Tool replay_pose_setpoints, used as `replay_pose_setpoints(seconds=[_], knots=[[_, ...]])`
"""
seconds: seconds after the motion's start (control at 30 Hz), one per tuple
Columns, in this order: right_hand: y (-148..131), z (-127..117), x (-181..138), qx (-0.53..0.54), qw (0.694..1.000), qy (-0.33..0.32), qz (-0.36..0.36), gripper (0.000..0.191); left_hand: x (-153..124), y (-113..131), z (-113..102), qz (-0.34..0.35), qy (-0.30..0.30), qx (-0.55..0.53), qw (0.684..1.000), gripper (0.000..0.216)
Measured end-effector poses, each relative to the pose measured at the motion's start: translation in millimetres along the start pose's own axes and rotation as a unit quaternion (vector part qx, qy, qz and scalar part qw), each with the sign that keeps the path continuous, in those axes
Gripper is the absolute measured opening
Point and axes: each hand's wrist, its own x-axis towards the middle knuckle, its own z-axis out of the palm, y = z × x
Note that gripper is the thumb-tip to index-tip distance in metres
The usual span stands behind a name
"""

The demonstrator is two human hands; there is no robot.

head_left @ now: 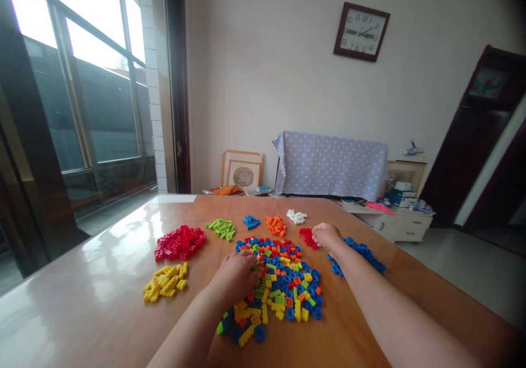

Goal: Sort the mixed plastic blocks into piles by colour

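Observation:
A mixed pile of toy building bricks (283,286) in blue, yellow, green, orange and red is spread over the middle of the table. Over its left side my left hand (236,275) rests with curled fingers; whatever lies under the fingertips is hidden. My right hand (327,236) reaches further out, thumb and fingers pinched together at the edge of a small red pile (307,237). What that pinch holds, if anything, I cannot make out. Just right of this hand, partly behind the forearm, are blue bricks (365,254).
Single-colour piles ring the mixed one: dark red (181,242), yellow (165,282), lime green (221,229), small blue (251,222), orange (275,225) and white (296,216). They lie on a glossy wooden table (102,302). Beyond it stands a cloth-covered object (332,165) on a white cabinet (396,225).

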Motion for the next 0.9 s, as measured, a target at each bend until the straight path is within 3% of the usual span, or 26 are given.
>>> replay_pose_setpoints(seconds=[0.2,0.43,0.7,0.9], knots=[[7.7,5.0,19.9,-0.078,0.997,0.009,0.026,0.007,-0.5,2.0,-1.4,-0.012,0.001,0.012,1.0,0.027],[10.0,2.2,17.8,-0.057,0.997,0.035,0.032,0.016,-1.0,2.6,-3.2,-0.015,-0.006,0.018,1.0,0.027],[1.0,3.7,-22.5,0.018,1.0,0.018,0.014,0.021,-1.8,7.3,-5.7,-0.02,-0.014,0.019,1.0,0.028],[-18.8,18.3,-72.9,0.106,0.991,-0.082,0.0,0.033,-2.8,6.8,-11.4,-0.037,-0.023,0.021,0.999,0.028]])
